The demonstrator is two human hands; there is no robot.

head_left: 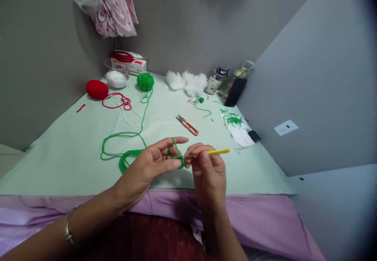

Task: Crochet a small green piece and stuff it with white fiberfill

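Between thumb and fingers, my left hand (153, 161) pinches a small green crochet piece (182, 162). Green yarn (176, 146) loops over its raised index finger. My right hand (208, 167) is closed round a crochet hook (218, 151) with a yellow handle, its thin metal tip pointing left into the green piece. Behind my left hand lies a loose coil of green yarn (125, 163), and a strand runs from there back to a green yarn ball (145, 81). Orange-handled thread snips (187, 125) rest on the table just beyond my hands.
Red (97, 89) and white yarn balls (116, 79) sit at the back left, before a box (132, 65). White stuffing (187, 81) lies at the back. Rightward stand a pen cup (213, 83), a bottle (240, 74) and a phone (235, 92), near green scraps on paper (243, 135).
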